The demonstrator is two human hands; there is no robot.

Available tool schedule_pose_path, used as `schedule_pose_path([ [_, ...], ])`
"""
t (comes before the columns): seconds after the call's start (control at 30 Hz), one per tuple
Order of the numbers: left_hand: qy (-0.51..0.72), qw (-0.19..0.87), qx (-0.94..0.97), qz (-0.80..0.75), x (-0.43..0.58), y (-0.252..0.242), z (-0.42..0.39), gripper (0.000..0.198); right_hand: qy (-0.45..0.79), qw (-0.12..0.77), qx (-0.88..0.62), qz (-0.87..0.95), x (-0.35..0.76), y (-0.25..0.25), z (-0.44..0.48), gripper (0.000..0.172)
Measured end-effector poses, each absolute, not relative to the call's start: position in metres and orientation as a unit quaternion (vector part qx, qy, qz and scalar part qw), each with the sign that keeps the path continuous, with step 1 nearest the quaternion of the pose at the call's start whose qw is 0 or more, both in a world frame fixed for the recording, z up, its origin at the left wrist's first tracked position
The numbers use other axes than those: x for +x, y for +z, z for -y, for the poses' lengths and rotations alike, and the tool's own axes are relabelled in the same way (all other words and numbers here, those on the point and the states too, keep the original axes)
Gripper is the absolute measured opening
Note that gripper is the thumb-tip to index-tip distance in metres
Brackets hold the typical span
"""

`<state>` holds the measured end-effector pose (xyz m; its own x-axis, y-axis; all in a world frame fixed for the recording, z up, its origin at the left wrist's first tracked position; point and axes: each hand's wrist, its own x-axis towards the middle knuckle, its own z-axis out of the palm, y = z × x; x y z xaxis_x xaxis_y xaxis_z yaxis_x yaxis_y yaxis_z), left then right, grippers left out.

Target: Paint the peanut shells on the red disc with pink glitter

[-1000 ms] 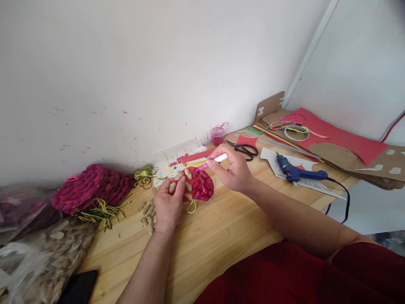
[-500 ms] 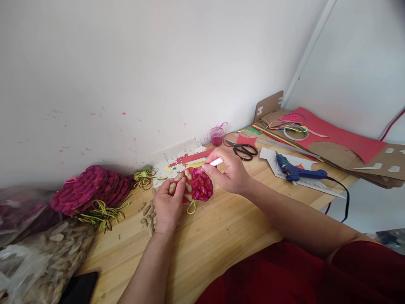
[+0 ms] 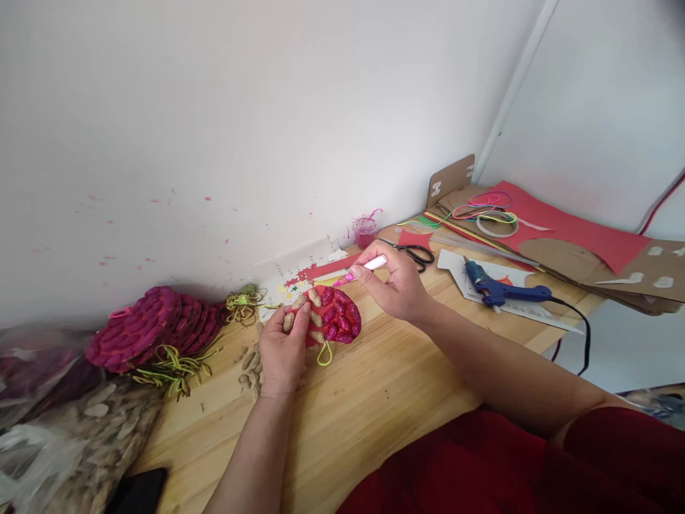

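My left hand [image 3: 283,350] grips the left side of a round red disc [image 3: 349,303] with peanuts stuck on it. Peanuts on its right part are painted shiny magenta; those near my left thumb are plain tan. A yellow-green cord loop [image 3: 324,355] hangs from its lower edge. In my right hand [image 3: 393,285] is a white-handled paintbrush [image 3: 374,263], pinched between thumb and fingers. Its magenta tip is just above the disc's upper edge; I cannot tell whether it touches. Loose peanuts [image 3: 250,368] lie on the table beside my left hand.
Stacked magenta peanut discs [image 3: 155,325] stand at left, behind a bag of peanuts [image 3: 107,442] and a phone [image 3: 138,491]. Near the wall is a cup of magenta paint [image 3: 365,232]. Scissors [image 3: 420,255], a blue glue gun [image 3: 497,285] with its cord, and red card [image 3: 572,221] lie rightward.
My right hand has lifted the paintbrush slightly up and right, off the painted peanuts toward the disc's upper edge. My left hand still holds the disc in nearly the same place.
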<state>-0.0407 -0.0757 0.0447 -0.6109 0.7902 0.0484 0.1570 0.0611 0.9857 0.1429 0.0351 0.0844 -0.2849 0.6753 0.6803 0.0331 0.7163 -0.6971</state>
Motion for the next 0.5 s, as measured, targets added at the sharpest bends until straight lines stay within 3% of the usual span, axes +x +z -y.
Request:
schedule_pose_path([
  [0.5,0.607,0.331,0.323,-0.647,-0.041,0.044,0.077,0.042,0.503,0.526,-0.24,0.642,0.14,0.081,-0.047,0.039],
])
